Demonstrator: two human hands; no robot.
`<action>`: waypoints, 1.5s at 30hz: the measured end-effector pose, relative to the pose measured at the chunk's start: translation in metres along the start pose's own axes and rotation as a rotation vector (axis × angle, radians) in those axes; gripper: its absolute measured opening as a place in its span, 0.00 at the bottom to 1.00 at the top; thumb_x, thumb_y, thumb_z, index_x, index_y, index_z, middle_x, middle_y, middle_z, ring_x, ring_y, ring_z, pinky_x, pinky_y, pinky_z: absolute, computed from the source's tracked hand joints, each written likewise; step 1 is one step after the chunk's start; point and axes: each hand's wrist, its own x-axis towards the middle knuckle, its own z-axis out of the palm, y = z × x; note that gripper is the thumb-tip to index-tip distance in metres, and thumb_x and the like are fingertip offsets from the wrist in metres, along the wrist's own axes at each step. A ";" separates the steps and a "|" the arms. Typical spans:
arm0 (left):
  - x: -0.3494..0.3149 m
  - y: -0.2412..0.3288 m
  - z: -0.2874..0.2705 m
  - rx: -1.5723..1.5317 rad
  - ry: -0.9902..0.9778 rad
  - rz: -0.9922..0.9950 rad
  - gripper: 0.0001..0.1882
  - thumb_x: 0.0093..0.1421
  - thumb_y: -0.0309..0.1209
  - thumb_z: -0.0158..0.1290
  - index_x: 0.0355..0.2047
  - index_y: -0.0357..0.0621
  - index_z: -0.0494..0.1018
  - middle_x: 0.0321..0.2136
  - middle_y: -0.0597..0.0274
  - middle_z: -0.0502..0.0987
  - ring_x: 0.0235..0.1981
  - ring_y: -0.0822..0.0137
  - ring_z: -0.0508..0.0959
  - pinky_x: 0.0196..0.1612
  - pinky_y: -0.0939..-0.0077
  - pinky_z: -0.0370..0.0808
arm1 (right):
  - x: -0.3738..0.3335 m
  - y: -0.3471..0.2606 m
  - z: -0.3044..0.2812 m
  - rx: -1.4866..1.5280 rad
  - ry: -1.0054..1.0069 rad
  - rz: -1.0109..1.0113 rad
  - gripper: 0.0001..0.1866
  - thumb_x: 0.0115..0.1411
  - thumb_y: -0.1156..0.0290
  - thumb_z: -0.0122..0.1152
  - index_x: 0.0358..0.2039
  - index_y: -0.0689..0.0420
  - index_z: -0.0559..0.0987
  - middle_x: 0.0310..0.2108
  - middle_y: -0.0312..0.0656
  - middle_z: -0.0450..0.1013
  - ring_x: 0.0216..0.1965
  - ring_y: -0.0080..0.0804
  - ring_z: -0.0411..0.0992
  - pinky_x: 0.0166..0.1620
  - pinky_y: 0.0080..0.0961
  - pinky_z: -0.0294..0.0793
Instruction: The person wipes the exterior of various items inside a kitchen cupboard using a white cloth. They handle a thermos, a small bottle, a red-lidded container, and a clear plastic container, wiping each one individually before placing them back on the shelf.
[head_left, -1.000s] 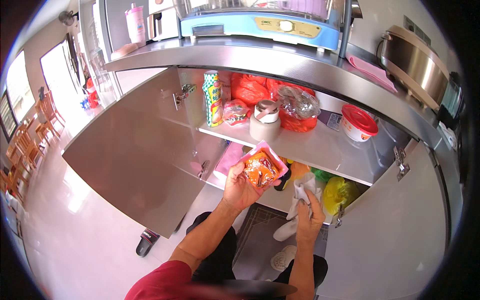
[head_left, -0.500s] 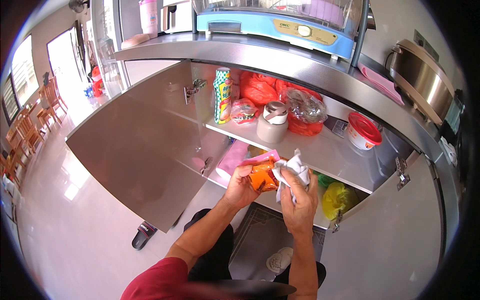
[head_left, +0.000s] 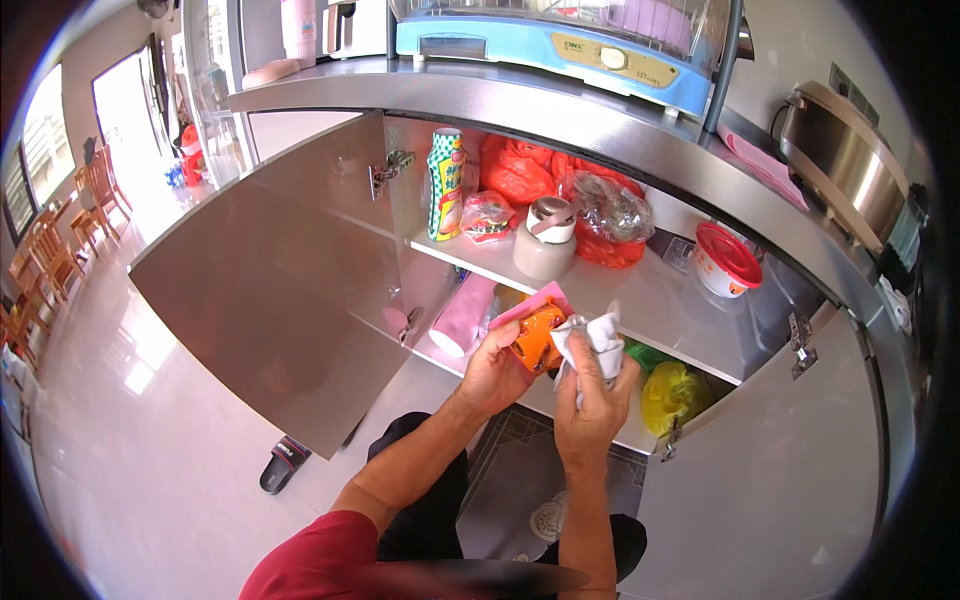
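Note:
In front of the open cabinet, my left hand is closed on an orange packet with pink edges, its thumb lying over the front. My right hand pinches a crumpled pale cloth against the packet's right side. Both hands are held just before the lower shelf. Behind them on the upper shelf stands a beige-and-white flask, beside a small red-and-clear plastic bag and a tall green, white and yellow carton. Under the shelf, a pink roll-shaped item lies left of my hands.
Two cabinet doors stand open, a left one and a right one. Red bags and a red-lidded tub share the upper shelf; a yellow bag sits below. A steel-edged counter overhangs. A slipper lies on the floor.
The packet has tilted, its right end turned upward, and both hands have shifted slightly. The cloth still presses against the packet's right side.

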 end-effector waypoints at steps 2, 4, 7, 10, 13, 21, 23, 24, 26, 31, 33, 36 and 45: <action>0.001 0.001 0.002 -0.023 0.002 -0.008 0.30 0.58 0.45 0.48 0.57 0.41 0.60 0.53 0.56 0.68 0.54 0.60 0.68 0.57 0.62 0.64 | -0.002 0.001 0.001 -0.075 -0.016 -0.016 0.22 0.46 0.82 0.57 0.44 0.51 0.79 0.38 0.48 0.64 0.38 0.45 0.68 0.41 0.33 0.69; -0.002 0.005 -0.001 -0.049 -0.030 -0.021 0.29 0.59 0.41 0.47 0.57 0.39 0.59 0.54 0.54 0.67 0.55 0.59 0.68 0.57 0.62 0.64 | -0.004 -0.001 0.002 -0.090 -0.023 -0.029 0.23 0.46 0.82 0.58 0.45 0.50 0.79 0.37 0.48 0.64 0.38 0.46 0.69 0.40 0.34 0.70; -0.003 0.004 -0.001 -0.073 0.050 -0.007 0.28 0.59 0.40 0.48 0.57 0.38 0.59 0.53 0.53 0.67 0.55 0.59 0.67 0.58 0.62 0.63 | -0.008 0.004 0.004 -0.074 -0.037 -0.074 0.24 0.45 0.79 0.59 0.45 0.46 0.79 0.37 0.50 0.65 0.37 0.49 0.69 0.38 0.37 0.71; 0.001 0.004 -0.008 -0.074 0.006 0.008 0.29 0.55 0.34 0.54 0.56 0.41 0.60 0.51 0.56 0.69 0.53 0.60 0.70 0.57 0.61 0.65 | -0.013 0.009 0.010 0.110 -0.025 0.001 0.23 0.45 0.81 0.58 0.43 0.49 0.79 0.35 0.48 0.65 0.36 0.47 0.69 0.38 0.36 0.70; -0.003 0.003 -0.005 0.117 0.035 0.040 0.27 0.52 0.23 0.54 0.54 0.38 0.61 0.50 0.54 0.70 0.51 0.58 0.72 0.56 0.59 0.68 | -0.011 0.013 0.005 0.240 0.015 0.092 0.20 0.45 0.82 0.57 0.41 0.53 0.79 0.35 0.47 0.65 0.36 0.44 0.69 0.38 0.34 0.70; 0.000 0.004 0.005 0.090 0.037 0.054 0.26 0.51 0.15 0.49 0.52 0.33 0.59 0.47 0.48 0.71 0.47 0.56 0.75 0.47 0.60 0.77 | -0.009 0.014 -0.006 0.276 0.019 0.224 0.15 0.51 0.82 0.53 0.41 0.58 0.77 0.38 0.44 0.66 0.41 0.37 0.67 0.45 0.29 0.66; 0.001 0.003 0.001 0.086 0.027 0.065 0.26 0.52 0.16 0.49 0.53 0.34 0.58 0.46 0.50 0.71 0.46 0.56 0.75 0.46 0.61 0.78 | -0.009 0.015 -0.005 0.273 0.016 0.212 0.15 0.51 0.82 0.53 0.41 0.58 0.77 0.38 0.44 0.66 0.41 0.37 0.67 0.45 0.29 0.66; 0.001 0.003 0.000 0.091 0.030 0.061 0.26 0.52 0.15 0.49 0.52 0.33 0.59 0.45 0.49 0.71 0.46 0.56 0.75 0.46 0.61 0.77 | -0.009 0.015 -0.005 0.271 0.015 0.207 0.15 0.52 0.82 0.53 0.41 0.58 0.77 0.39 0.44 0.66 0.41 0.37 0.67 0.45 0.29 0.66; 0.001 0.003 -0.002 0.101 0.036 0.055 0.25 0.50 0.14 0.48 0.51 0.32 0.60 0.45 0.48 0.72 0.47 0.56 0.75 0.47 0.60 0.77 | -0.009 0.016 -0.004 0.267 0.007 0.207 0.15 0.51 0.82 0.53 0.41 0.58 0.77 0.39 0.44 0.66 0.41 0.37 0.67 0.45 0.28 0.66; 0.001 0.005 0.001 0.064 0.045 0.048 0.25 0.52 0.18 0.48 0.52 0.33 0.60 0.46 0.47 0.71 0.46 0.55 0.75 0.46 0.61 0.78 | -0.008 0.017 0.004 0.266 0.047 0.165 0.18 0.46 0.82 0.55 0.39 0.55 0.79 0.35 0.45 0.64 0.37 0.40 0.68 0.39 0.31 0.69; 0.001 0.006 0.003 0.001 0.040 0.024 0.24 0.54 0.22 0.48 0.53 0.33 0.60 0.46 0.47 0.71 0.46 0.55 0.75 0.45 0.60 0.78 | -0.009 0.017 0.005 0.261 0.048 0.160 0.17 0.47 0.82 0.54 0.39 0.56 0.79 0.35 0.45 0.64 0.37 0.41 0.68 0.39 0.32 0.69; 0.001 0.007 0.002 -0.089 0.009 0.003 0.23 0.58 0.27 0.46 0.53 0.35 0.59 0.47 0.47 0.70 0.46 0.55 0.75 0.44 0.60 0.78 | -0.009 0.018 0.007 0.260 0.052 0.159 0.17 0.47 0.82 0.54 0.39 0.56 0.79 0.35 0.45 0.64 0.37 0.41 0.68 0.39 0.32 0.69; 0.001 -0.005 -0.010 0.154 -0.005 0.006 0.21 0.61 0.28 0.45 0.55 0.42 0.58 0.48 0.54 0.69 0.46 0.61 0.74 0.44 0.67 0.76 | -0.007 0.015 0.003 0.175 0.082 0.084 0.20 0.46 0.82 0.54 0.42 0.54 0.78 0.37 0.48 0.65 0.39 0.45 0.68 0.42 0.34 0.69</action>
